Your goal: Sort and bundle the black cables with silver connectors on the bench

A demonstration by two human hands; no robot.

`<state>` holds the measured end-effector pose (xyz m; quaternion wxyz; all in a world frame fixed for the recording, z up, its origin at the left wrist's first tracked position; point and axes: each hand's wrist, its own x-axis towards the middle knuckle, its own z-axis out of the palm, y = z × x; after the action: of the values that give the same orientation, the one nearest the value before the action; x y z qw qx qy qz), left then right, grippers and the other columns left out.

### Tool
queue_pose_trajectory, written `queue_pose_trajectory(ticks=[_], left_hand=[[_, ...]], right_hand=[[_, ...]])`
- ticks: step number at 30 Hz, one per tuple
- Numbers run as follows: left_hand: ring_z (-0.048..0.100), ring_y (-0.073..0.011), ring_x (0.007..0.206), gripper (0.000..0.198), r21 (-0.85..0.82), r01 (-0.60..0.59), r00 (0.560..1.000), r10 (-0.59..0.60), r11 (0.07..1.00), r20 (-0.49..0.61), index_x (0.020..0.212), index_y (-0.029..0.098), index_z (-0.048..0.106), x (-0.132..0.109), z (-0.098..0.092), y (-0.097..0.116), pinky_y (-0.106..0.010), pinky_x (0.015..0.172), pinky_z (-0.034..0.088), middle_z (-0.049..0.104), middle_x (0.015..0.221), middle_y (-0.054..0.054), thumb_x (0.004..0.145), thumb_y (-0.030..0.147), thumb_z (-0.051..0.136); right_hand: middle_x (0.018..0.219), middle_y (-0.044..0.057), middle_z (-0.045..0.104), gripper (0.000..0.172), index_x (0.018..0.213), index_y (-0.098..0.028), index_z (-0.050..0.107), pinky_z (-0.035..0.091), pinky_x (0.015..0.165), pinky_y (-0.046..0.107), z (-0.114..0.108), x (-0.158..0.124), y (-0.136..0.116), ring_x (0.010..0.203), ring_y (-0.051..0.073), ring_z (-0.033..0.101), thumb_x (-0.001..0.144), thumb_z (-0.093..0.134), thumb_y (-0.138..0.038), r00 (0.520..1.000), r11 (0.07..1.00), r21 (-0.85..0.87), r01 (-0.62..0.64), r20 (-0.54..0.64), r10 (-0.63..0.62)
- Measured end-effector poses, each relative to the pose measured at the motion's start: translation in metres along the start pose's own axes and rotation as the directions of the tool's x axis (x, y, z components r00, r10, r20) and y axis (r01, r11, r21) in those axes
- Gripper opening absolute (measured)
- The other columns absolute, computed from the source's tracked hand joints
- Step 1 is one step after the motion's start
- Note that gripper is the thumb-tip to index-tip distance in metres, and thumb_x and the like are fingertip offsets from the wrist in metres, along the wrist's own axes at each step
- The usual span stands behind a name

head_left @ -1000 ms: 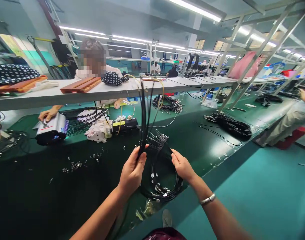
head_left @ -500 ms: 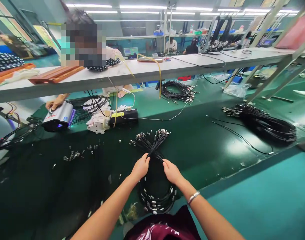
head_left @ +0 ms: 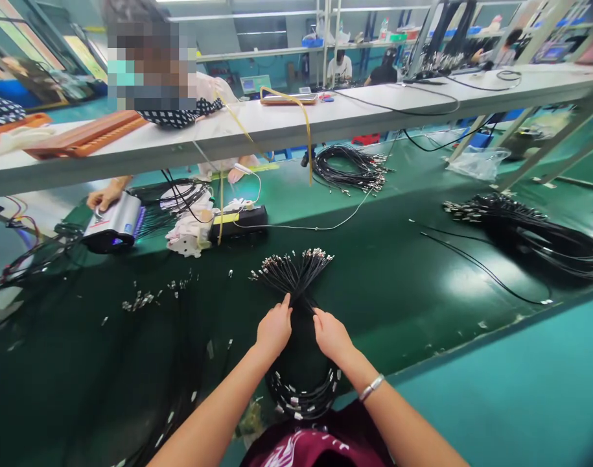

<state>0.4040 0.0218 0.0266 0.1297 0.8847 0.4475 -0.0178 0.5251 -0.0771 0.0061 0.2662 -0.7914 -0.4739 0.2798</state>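
A bundle of thin black cables (head_left: 301, 279) is bent into a loop in front of me, its two ends crossing and fanning out with metal tips. My left hand (head_left: 275, 327) is closed round the left side of the bundle just below the crossing. On the right side, my right hand (head_left: 332, 334) grips the cables between thumb and fingers. Below my hands the loop hangs toward my body, with several white tags (head_left: 301, 402) on it near the table edge.
A large black cable bundle (head_left: 558, 237) lies at right, with loose cables beside it. Another coil (head_left: 349, 165) sits farther back. At left, a co-worker's hand (head_left: 106, 194) rests on a silver device (head_left: 114, 224). A white shelf (head_left: 247, 136) crosses above the green table (head_left: 374, 285).
The view has shifted slightly, so the right-hand bundle appears farther right. Both hands keep their hold, and the crossed cable ends look a little more fanned out.
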Motion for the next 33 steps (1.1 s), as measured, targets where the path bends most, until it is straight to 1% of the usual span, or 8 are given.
queue_pose_trajectory(ticks=[4, 9, 13, 16, 21, 25, 27, 33], left_hand=[[0.060, -0.0212, 0.087, 0.045, -0.020, -0.005, 0.999, 0.005, 1.000, -0.034, 0.132, 0.016, 0.037, -0.002, -0.001, -0.002, -0.030, 0.071, 0.045, 0.058, 0.105, -0.013, 0.091, 0.028, 0.024], [0.059, -0.0209, 0.089, 0.044, 0.000, -0.019, 0.996, 0.019, 1.000, -0.088, 0.130, 0.015, 0.040, -0.001, 0.005, -0.005, -0.029, 0.073, 0.046, 0.053, 0.114, -0.014, 0.091, 0.028, 0.025], [0.054, -0.0222, 0.100, 0.042, -0.027, -0.080, 0.989, 0.076, 0.996, -0.127, 0.125, 0.012, 0.045, 0.004, 0.007, -0.006, -0.030, 0.083, 0.043, 0.054, 0.114, -0.014, 0.090, 0.025, 0.026], [0.053, -0.0219, 0.098, 0.041, -0.006, -0.109, 0.985, 0.107, 0.994, -0.139, 0.123, 0.012, 0.047, 0.008, 0.007, -0.007, -0.031, 0.086, 0.041, 0.055, 0.109, -0.014, 0.090, 0.025, 0.026], [0.052, -0.0243, 0.090, 0.041, 0.062, -0.089, 0.981, 0.098, 0.994, -0.166, 0.124, 0.016, 0.048, 0.007, 0.011, -0.011, -0.037, 0.081, 0.041, 0.056, 0.096, -0.012, 0.090, 0.026, 0.026], [0.050, -0.0261, 0.097, 0.041, 0.153, -0.047, 0.969, 0.082, 0.987, -0.231, 0.126, 0.021, 0.047, 0.004, 0.018, -0.013, -0.038, 0.082, 0.040, 0.050, 0.110, -0.013, 0.090, 0.029, 0.028], [0.052, -0.0253, 0.092, 0.045, 0.149, -0.028, 0.978, 0.058, 0.988, -0.203, 0.131, 0.017, 0.039, 0.004, 0.022, -0.014, -0.037, 0.078, 0.042, 0.052, 0.107, -0.014, 0.090, 0.030, 0.027], [0.057, -0.0224, 0.087, 0.048, 0.101, 0.040, 0.996, -0.032, 0.994, -0.080, 0.136, 0.011, 0.030, 0.003, 0.028, -0.021, -0.032, 0.075, 0.045, 0.055, 0.106, -0.016, 0.089, 0.023, 0.027]], right_hand=[[0.103, 0.014, 0.054, 0.042, 0.128, -0.010, 0.041, 0.044, 0.078, 0.033, -0.004, -0.006, -0.007, 0.088, 0.024, 0.055, 0.086, 0.041, -0.019, 0.998, 0.991, -0.129, 0.035, -0.045, -0.042], [0.097, 0.012, 0.053, 0.041, 0.123, -0.016, 0.048, 0.042, 0.081, 0.036, -0.003, -0.006, 0.005, 0.090, 0.023, 0.049, 0.083, 0.043, -0.011, 0.977, 0.944, -0.299, 0.138, -0.116, -0.180], [0.120, 0.011, 0.046, 0.039, 0.120, -0.018, 0.051, 0.038, 0.092, 0.039, 0.004, 0.000, 0.022, 0.109, 0.024, 0.041, 0.082, 0.043, -0.014, 0.935, 0.951, -0.194, 0.240, -0.217, -0.281], [0.119, 0.008, 0.049, 0.041, 0.123, -0.016, 0.048, 0.038, 0.095, 0.034, 0.010, 0.004, 0.028, 0.108, 0.019, 0.045, 0.083, 0.038, -0.013, 0.928, 0.948, -0.058, 0.313, -0.196, -0.318], [0.116, 0.006, 0.051, 0.041, 0.125, -0.018, 0.046, 0.040, 0.094, 0.029, 0.015, 0.003, 0.028, 0.104, 0.017, 0.048, 0.085, 0.038, -0.014, 0.954, 0.970, -0.030, 0.243, -0.172, -0.245], [0.127, 0.010, 0.040, 0.044, 0.130, -0.015, 0.040, 0.039, 0.095, 0.031, 0.019, -0.002, 0.025, 0.114, 0.020, 0.042, 0.086, 0.039, -0.021, 0.970, 0.986, -0.042, 0.163, -0.179, -0.167], [0.131, 0.013, 0.035, 0.050, 0.134, -0.013, 0.032, 0.040, 0.094, 0.033, 0.021, -0.002, 0.025, 0.116, 0.023, 0.041, 0.086, 0.041, -0.024, 0.980, 0.993, -0.041, 0.109, -0.165, -0.115], [0.114, 0.017, 0.052, 0.049, 0.132, -0.004, 0.035, 0.039, 0.093, 0.038, 0.021, 0.004, 0.019, 0.104, 0.026, 0.050, 0.083, 0.033, -0.012, 0.996, 0.984, -0.166, 0.061, -0.047, -0.070]])
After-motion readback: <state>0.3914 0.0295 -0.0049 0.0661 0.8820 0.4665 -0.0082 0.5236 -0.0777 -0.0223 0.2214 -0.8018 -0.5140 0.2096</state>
